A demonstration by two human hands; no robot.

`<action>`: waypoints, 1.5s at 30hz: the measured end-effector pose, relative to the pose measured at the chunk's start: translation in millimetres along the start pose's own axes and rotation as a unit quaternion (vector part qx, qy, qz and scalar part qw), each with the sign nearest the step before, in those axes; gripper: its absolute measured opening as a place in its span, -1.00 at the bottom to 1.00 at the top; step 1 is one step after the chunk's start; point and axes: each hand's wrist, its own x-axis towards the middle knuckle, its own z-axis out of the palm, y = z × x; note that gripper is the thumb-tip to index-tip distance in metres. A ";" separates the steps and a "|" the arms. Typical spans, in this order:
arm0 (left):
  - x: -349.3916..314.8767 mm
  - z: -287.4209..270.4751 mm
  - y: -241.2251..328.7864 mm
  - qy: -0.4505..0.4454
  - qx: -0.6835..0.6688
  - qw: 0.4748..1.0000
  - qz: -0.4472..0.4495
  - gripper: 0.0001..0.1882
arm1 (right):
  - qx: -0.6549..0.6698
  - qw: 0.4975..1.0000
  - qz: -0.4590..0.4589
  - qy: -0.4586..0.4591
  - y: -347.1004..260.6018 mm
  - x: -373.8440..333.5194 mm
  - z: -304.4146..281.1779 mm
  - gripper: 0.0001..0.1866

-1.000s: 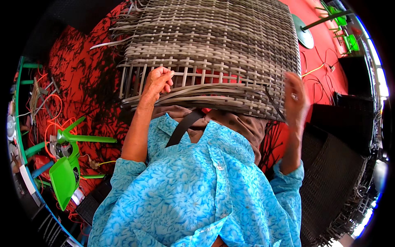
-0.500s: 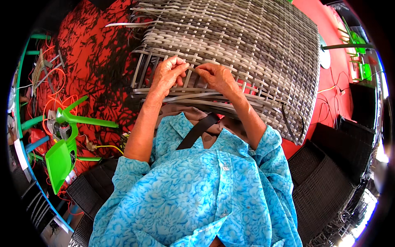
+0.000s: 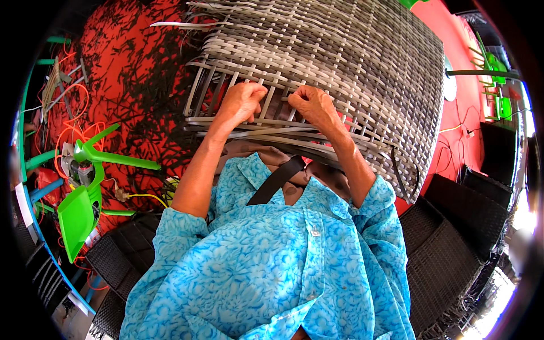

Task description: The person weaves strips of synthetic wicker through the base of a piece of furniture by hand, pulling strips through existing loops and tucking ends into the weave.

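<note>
A grey-brown woven wicker panel (image 3: 345, 62) of flat plastic strips lies before me, its near left part open, with bare upright strips (image 3: 271, 101) standing apart. Over this gap, my left hand (image 3: 242, 104) is closed, fingers curled in. A short way to its right, my right hand (image 3: 315, 107) is closed too, thumb against the bent forefinger. What either hand pinches is hidden by the fingers. Several loose long strips (image 3: 255, 134) run along the near edge, just below my hands. Another pale strip (image 3: 175, 25) sticks out past the panel's far left side.
Dark strip scraps (image 3: 150, 79) litter the red floor (image 3: 107, 39) on the left. A green plastic chair-like object (image 3: 76, 218) stands near orange cords (image 3: 76, 127). Dark wicker pieces (image 3: 447, 249) are at lower right. A thin dark loop (image 3: 399, 175) hangs at the panel's near right corner.
My hands have moved apart slightly, the right one farther to the right. Fingers that met near a strip are now curled tighter. The view has shifted a little.
</note>
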 end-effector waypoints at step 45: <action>3.3 -54.3 -9.7 -0.006 -0.175 0.985 0.002 -0.82 | 0.039 0.995 -0.013 -0.094 -31.8 26.0 35.2 -0.73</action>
